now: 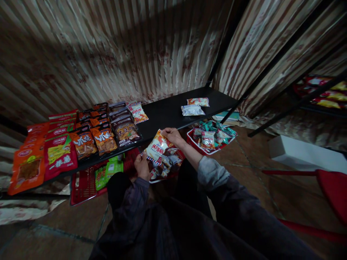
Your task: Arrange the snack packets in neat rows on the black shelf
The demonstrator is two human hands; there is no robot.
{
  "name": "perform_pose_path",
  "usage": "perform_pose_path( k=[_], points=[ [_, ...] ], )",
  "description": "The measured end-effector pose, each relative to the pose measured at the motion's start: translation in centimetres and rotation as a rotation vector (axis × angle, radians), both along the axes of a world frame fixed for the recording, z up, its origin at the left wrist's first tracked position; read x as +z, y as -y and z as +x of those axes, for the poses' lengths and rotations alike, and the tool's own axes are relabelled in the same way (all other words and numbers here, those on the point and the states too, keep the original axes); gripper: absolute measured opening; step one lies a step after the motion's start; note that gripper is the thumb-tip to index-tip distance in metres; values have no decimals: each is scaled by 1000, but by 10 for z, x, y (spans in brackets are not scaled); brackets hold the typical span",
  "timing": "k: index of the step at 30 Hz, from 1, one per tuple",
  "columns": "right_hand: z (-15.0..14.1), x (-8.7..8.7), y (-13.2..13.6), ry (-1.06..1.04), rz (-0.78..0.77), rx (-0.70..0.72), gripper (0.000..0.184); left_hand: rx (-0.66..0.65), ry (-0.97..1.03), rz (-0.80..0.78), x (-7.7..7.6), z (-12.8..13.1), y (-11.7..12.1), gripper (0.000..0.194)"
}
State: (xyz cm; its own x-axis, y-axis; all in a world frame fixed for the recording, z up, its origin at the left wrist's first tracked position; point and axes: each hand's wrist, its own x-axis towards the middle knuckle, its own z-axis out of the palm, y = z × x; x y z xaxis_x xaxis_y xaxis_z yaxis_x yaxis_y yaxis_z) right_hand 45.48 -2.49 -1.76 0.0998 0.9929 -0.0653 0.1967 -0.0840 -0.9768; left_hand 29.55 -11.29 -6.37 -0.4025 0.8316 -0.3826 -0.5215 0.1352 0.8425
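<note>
My left hand (142, 165) and my right hand (171, 135) both grip one snack bag (157, 146), white and orange with red print, held just off the front edge of a low black shelf (168, 110). The left hand pinches the bag's lower left corner; the right hand pinches its top right edge. Under the bag sits a red basket (176, 156) holding several similar packets. On the shelf's left part lie rows of orange, red and dark snack packets (104, 139), with one more white-and-orange bag (138, 113) behind them.
Two pale packets (193, 106) lie at the shelf's right end. A second red basket (214, 139) of green-and-white packets stands on the tiled floor. Another red basket with green packs (108, 172) sits under the shelf. A white box (303, 153) and a red chair (333, 187) stand at right.
</note>
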Motion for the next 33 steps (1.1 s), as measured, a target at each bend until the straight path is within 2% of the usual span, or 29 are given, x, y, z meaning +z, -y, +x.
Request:
perform_pose_path(
  k=[4, 8, 13, 18, 22, 24, 28, 33],
  points=[
    [-3, 3, -3, 14, -12, -42, 22, 7, -26, -1, 12, -7, -6, 34],
    [-6, -1, -2, -64, -10, -104, 25, -145, -7, -13, 21, -15, -2, 39],
    [-8, -2, 2, -200, -21, -193, 27, -284, 46, -15, 18, -13, 11, 32],
    [-6, 5, 16, -291, -19, -184, 34, -199, -8, 15, 17, -8, 7, 21],
    [-2, 5, 30, -449, -92, -79, 39, -120, -78, 77, 25, -10, -7, 21],
    [-1, 3, 35, -467, -124, -72, 39, -109, -120, 105, 31, -13, -13, 21],
    [1, -2, 45, -497, -109, -124, 38, -123, -279, 115, 41, -22, -26, 18],
    [-4, -7, 68, -670, -135, -149, 37, -217, -527, 204, 63, -38, -52, 12]
  ],
)
